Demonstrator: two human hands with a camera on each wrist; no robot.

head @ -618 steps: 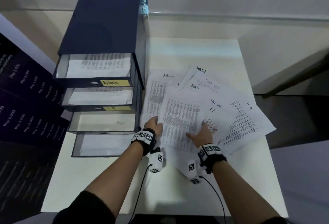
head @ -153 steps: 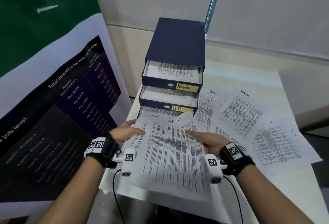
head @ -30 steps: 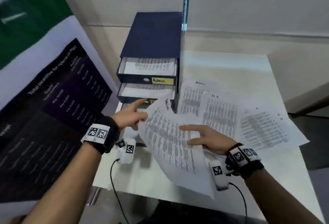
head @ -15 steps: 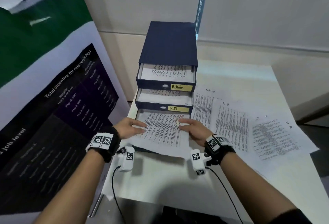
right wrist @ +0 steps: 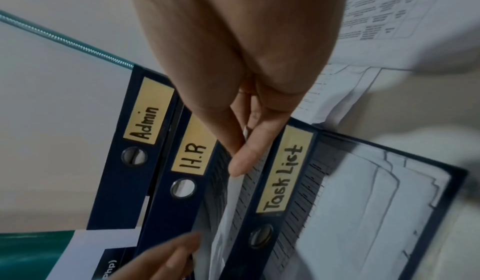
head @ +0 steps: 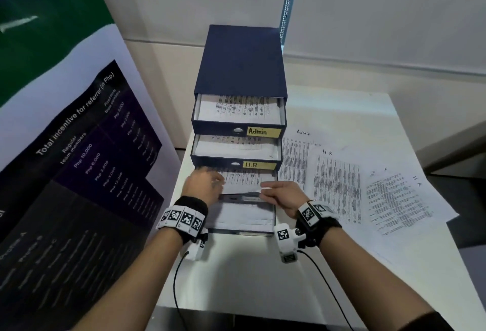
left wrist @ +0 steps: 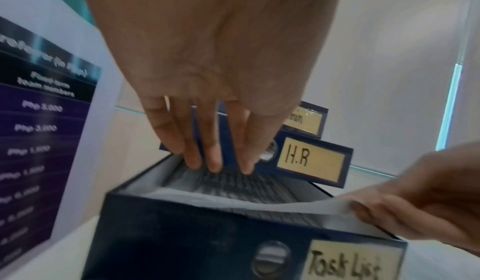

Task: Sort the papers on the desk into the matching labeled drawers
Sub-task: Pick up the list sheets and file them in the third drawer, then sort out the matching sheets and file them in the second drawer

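Labels (head: 263,131): Admin, H.R, Task List | left hand (head: 203,183) flat on sheet (head: 243,180) | right hand (head: 284,195) pinches it

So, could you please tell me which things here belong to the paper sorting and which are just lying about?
Part of the job:
- dark blue drawer cabinet
- open Task List drawer
- printed white sheet, pressed by the left hand, pinched by the right hand
- loose printed papers on the white desk

Lying about:
- purple incentive poster
- metal pole

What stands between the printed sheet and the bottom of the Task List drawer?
Nothing visible: the printed white sheet already lies in the open dark blue Task List drawer, left hand pressing it, right hand pinching its near edge.
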